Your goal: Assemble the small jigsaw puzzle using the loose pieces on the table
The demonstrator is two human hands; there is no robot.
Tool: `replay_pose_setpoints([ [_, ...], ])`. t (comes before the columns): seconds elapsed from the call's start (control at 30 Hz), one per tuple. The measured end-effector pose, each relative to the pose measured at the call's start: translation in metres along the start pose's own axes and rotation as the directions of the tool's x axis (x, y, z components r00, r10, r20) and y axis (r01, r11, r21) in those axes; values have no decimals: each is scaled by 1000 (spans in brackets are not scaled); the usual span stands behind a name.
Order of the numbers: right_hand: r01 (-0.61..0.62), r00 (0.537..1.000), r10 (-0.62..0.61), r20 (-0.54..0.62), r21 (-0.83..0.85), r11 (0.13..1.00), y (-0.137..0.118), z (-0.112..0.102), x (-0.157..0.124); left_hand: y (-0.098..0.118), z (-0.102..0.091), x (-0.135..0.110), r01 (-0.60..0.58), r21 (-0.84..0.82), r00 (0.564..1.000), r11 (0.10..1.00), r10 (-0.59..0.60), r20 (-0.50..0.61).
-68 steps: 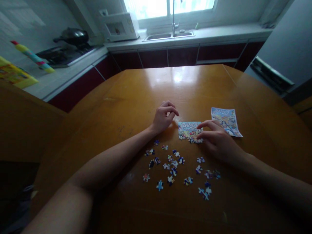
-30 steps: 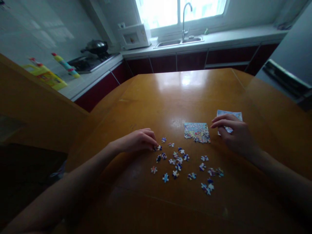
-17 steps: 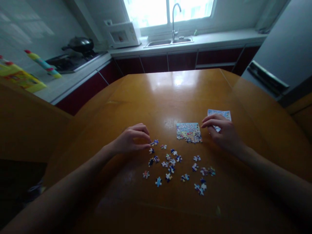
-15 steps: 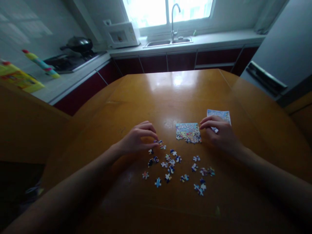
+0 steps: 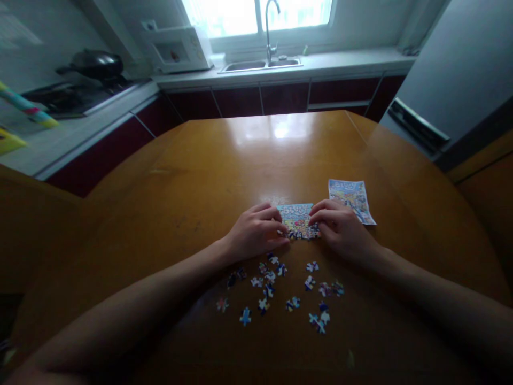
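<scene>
A partly assembled jigsaw puzzle [image 5: 297, 215] lies on the table between my hands, its lower edge uneven. My left hand [image 5: 258, 230] is at its lower left corner, thumb and fingertips closed around a small puzzle piece, mostly hidden by the fingers. With fingers bent and a little apart, my right hand [image 5: 339, 222] rests its fingertips on the puzzle's right edge. Several loose puzzle pieces [image 5: 269, 276] are scattered nearer to me, below both hands. A printed picture sheet [image 5: 363, 200] lies behind my right hand, partly covered by it.
The wooden table [image 5: 248, 160] has a glossy top. Beyond it are a counter with a sink [image 5: 248, 66], a white microwave [image 5: 178, 51], and a wok [image 5: 96, 64] on the stove at left. A grey fridge [image 5: 452, 69] stands at right.
My left hand has moved right from the loose pieces to the puzzle's left corner. My right hand has come onto the puzzle's right edge, uncovering more of the sheet. The view has shifted right.
</scene>
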State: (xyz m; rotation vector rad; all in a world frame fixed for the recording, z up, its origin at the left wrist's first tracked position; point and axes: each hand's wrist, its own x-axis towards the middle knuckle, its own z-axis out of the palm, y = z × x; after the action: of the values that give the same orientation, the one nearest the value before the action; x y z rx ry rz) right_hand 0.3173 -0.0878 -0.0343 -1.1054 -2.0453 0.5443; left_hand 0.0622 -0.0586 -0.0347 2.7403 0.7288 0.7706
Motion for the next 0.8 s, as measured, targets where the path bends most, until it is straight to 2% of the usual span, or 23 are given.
replay_pose_setpoints([
  [0.17,8,998,-9,55,26,1000,-9,2,-3,3,-1,0,-18,-7,999,1000,17,-52],
  [0.37,98,980,-98,175,11,995,-28,9,-10,7,-3,-3,-43,-36,996,998,40,-79],
  [0.8,165,973,-149,178,-78,983,-30,16,-12,13,-3,-2,-101,-58,991,993,94,-99],
])
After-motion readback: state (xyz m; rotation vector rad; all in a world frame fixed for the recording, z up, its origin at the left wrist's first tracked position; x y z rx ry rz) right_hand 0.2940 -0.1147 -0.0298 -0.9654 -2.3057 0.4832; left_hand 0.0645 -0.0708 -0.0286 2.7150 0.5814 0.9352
